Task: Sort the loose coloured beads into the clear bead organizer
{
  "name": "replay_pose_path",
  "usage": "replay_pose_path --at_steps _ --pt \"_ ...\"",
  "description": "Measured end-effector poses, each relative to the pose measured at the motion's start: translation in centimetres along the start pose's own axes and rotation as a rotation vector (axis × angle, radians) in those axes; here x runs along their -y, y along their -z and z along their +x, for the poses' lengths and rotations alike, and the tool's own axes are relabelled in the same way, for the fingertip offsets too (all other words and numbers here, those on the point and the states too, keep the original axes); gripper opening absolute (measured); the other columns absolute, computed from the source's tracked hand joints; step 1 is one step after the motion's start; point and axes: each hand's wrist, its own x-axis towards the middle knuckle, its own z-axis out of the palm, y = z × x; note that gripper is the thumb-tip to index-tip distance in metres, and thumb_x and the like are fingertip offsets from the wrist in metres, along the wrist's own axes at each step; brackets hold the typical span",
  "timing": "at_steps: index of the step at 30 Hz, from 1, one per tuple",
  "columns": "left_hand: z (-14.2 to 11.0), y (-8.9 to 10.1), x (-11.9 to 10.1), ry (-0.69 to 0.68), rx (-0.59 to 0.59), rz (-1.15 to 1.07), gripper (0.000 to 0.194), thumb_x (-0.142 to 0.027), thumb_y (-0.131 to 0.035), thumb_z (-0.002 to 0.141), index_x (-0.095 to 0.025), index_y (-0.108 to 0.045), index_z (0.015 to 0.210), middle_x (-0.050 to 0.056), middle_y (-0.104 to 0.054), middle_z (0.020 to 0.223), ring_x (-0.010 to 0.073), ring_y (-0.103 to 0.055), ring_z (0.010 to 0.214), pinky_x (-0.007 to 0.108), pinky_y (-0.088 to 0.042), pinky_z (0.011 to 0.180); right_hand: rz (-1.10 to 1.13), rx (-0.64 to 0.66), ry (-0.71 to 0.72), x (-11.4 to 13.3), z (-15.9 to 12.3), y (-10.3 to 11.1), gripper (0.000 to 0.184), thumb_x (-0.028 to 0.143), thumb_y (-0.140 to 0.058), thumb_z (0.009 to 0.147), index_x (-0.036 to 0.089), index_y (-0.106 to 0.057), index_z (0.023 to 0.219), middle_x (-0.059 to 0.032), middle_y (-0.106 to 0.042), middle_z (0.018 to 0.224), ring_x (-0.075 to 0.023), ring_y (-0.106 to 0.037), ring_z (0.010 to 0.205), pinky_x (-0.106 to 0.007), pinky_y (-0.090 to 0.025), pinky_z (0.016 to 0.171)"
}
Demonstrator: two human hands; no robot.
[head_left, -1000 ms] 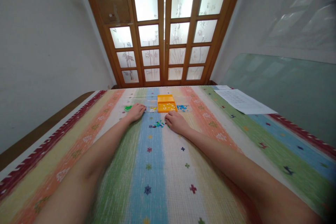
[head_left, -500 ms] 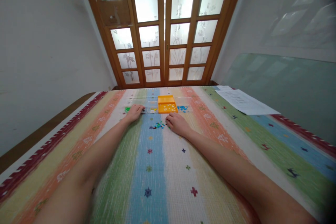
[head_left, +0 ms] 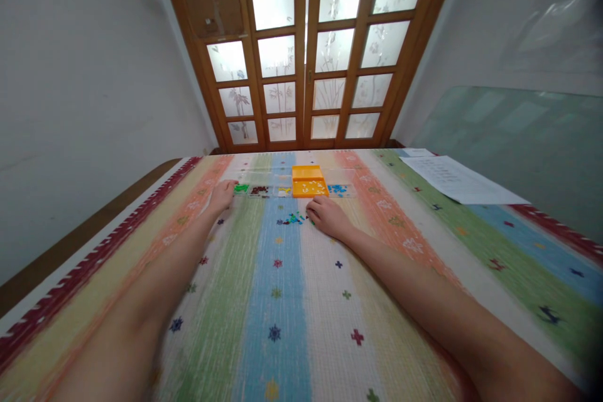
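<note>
My left hand (head_left: 222, 196) is at the left end of a row of small boxes, its fingertips closed together beside the green pieces (head_left: 241, 188). What those fingers hold, if anything, is too small to make out. My right hand (head_left: 326, 217) rests on the cloth in front of the orange box (head_left: 308, 174), fingers curled at the right side of a loose pile of mixed small pieces (head_left: 294, 218). Whether a piece sits in them is hidden. White pieces (head_left: 311, 187) lie in the orange box. Clear boxes hold dark red pieces (head_left: 259, 191), yellow pieces (head_left: 284, 191) and blue pieces (head_left: 337, 190).
A striped tablecloth (head_left: 277, 352) covers the table. Printed paper sheets (head_left: 461, 179) lie at the far right, near a pale green panel (head_left: 527, 138). Beyond the table stand wooden doors with frosted panes (head_left: 307, 63).
My left hand has moved left from the dark red pieces' box to the green pieces, uncovering the dark red ones. My right hand stays beside the pile. The view has shifted slightly.
</note>
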Motion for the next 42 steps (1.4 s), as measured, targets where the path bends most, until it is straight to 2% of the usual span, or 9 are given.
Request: replay_pose_path --at_steps 3,6,9,12,16,19,24,36,42 --pt "-0.3 -0.5 -0.2 -0.016 -0.044 0.061 0.039 -0.031 -0.039 0.102 -0.019 -0.075 0.109 0.012 -0.074 0.119 0.0249 -0.064 0.116 0.041 -0.045 0.107 -0.009 -0.002 -0.005 0.0 0.0 -0.1 0.021 0.028 -0.052 0.103 0.019 -0.069 0.095 -0.0088 -0.066 0.097 -0.0214 -0.057 0.096 -0.032 -0.039 0.085" --pt "-0.8 -1.0 -2.0 -0.177 -0.05 0.107 0.033 -0.031 -0.045 0.1 -0.021 -0.076 0.108 0.01 -0.075 0.117 0.0258 -0.063 0.113 0.042 -0.043 0.106 -0.005 0.002 -0.006 -0.1 0.0 -0.2 0.021 0.028 -0.052 0.103 0.019 -0.07 0.095 -0.0088 -0.066 0.097 -0.0212 -0.057 0.095 -0.032 -0.039 0.084" --pt "-1.6 -1.5 -5.3 -0.423 0.119 0.073 0.027 -0.031 -0.053 0.098 -0.022 -0.077 0.105 0.008 -0.075 0.112 0.0251 -0.064 0.107 0.041 -0.045 0.102 0.003 -0.001 -0.003 -0.1 0.0 -0.2 0.021 0.027 -0.052 0.103 0.019 -0.07 0.095 -0.0088 -0.066 0.097 -0.0212 -0.057 0.095 -0.032 -0.039 0.084" --pt "-2.6 -2.4 -8.8 -0.59 0.292 0.035 0.022 -0.03 -0.058 0.095 -0.023 -0.077 0.104 0.007 -0.076 0.105 0.0237 -0.064 0.103 0.038 -0.047 0.097 -0.006 -0.003 -0.003 0.0 0.0 -0.2 0.021 0.027 -0.052 0.103 0.019 -0.07 0.095 -0.0088 -0.066 0.097 -0.0213 -0.056 0.095 -0.032 -0.039 0.085" --pt "-3.7 -3.6 -12.5 -0.714 0.392 0.054 0.02 -0.031 -0.061 0.095 -0.022 -0.078 0.102 0.006 -0.074 0.1 0.0223 -0.064 0.099 0.036 -0.046 0.094 -0.026 0.006 -0.005 0.1 0.0 -0.1 0.022 0.028 -0.052 0.103 0.019 -0.07 0.096 -0.009 -0.065 0.097 -0.0216 -0.056 0.096 -0.033 -0.039 0.086" --pt "-4.0 -4.1 -14.1 -0.76 0.417 0.093 0.018 -0.031 -0.064 0.093 -0.023 -0.078 0.102 0.006 -0.072 0.1 0.023 -0.062 0.1 0.035 -0.046 0.092 -0.029 0.011 -0.006 0.3 0.0 0.0 0.022 0.028 -0.051 0.104 0.019 -0.07 0.096 -0.0092 -0.065 0.097 -0.0219 -0.057 0.097 -0.033 -0.039 0.087" --pt "-4.3 -4.5 -14.6 -0.804 0.473 0.113 0.014 -0.026 -0.068 0.089 -0.024 -0.078 0.099 0.006 -0.071 0.098 0.0231 -0.061 0.1 0.035 -0.045 0.093 -0.03 0.009 -0.004 0.3 0.0 0.0 0.022 0.027 -0.051 0.104 0.019 -0.069 0.096 -0.0091 -0.065 0.097 -0.0219 -0.057 0.098 -0.033 -0.039 0.088" --pt "-4.7 -4.7 -14.4 -0.742 0.379 0.103 0.014 -0.027 -0.064 0.092 -0.022 -0.077 0.092 0.006 -0.069 0.095 0.023 -0.06 0.098 0.036 -0.046 0.093 -0.025 0.002 -0.005 0.3 0.0 0.1 0.022 0.027 -0.051 0.103 0.019 -0.069 0.095 -0.009 -0.065 0.097 -0.0217 -0.056 0.097 -0.033 -0.04 0.087" --pt "-4.6 -4.4 -14.3 -0.744 0.425 0.087 0.014 -0.028 -0.064 0.092 -0.024 -0.077 0.094 0.006 -0.07 0.097 0.024 -0.06 0.101 0.037 -0.046 0.093 0.009 -0.009 -0.008 0.1 0.0 -0.1 0.02 0.026 -0.053 0.102 0.019 -0.07 0.095 -0.0088 -0.065 0.096 -0.0221 -0.056 0.096 -0.034 -0.04 0.087"
